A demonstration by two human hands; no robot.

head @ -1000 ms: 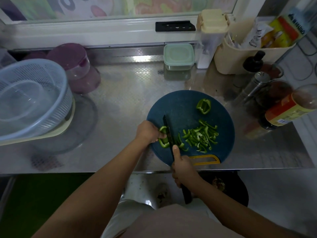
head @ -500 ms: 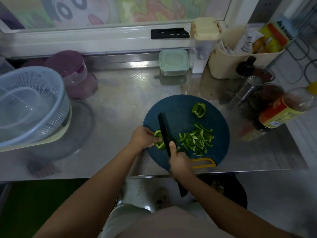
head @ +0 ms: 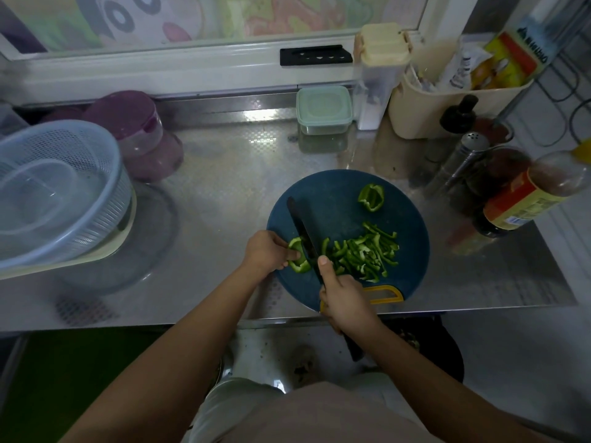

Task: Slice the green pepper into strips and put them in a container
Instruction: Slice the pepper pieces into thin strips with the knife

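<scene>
Steel counter (head: 224, 187) is carrying a round blue cutting board (head: 335, 199).
Left hand (head: 265, 251) is pinching pepper piece (head: 297, 255) on board, right hand (head: 345, 298) gripping knife (head: 302, 231); strips (head: 364, 254) lying beside blade. Colander (head: 64, 155) is holding clear bowl (head: 35, 193).

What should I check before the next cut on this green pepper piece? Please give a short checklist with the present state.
1. Left hand grips the pepper piece on the cutting board: ok.
2. Right hand holds the knife, blade against the piece: ok.
3. Safe gap between the left hand and the blade: cannot tell.
4. Cut strips lie on the board, right of the knife: ok.
5. Square container open for the strips: not ok, lid on.
</scene>
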